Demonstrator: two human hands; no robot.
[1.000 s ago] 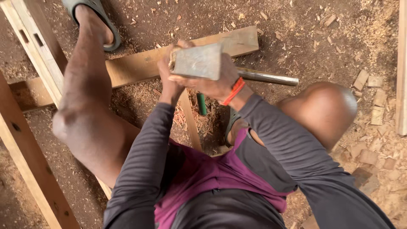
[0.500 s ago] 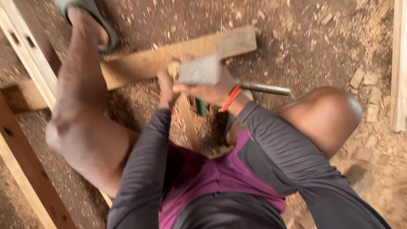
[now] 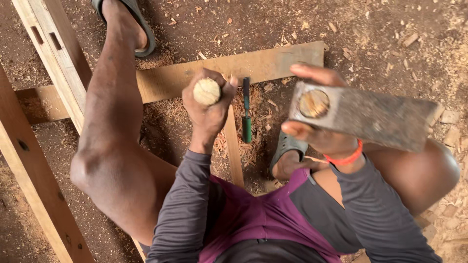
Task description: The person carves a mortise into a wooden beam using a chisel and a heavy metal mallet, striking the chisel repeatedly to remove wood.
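Your left hand (image 3: 209, 109) is closing tight around a round wooden chisel handle (image 3: 206, 91), probably standing upright over the narrow strip (image 3: 234, 146). Your right hand (image 3: 319, 131) is gripping a wooden mallet (image 3: 370, 114), raised well apart to the right.

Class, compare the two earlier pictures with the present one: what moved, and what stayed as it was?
The right hand has swung the wooden mallet off to the right, away from the chisel handle it earlier sat over. That uncovers the handle's round end in the left hand. Both grips are unchanged, and the plank and the green tool lie as before.
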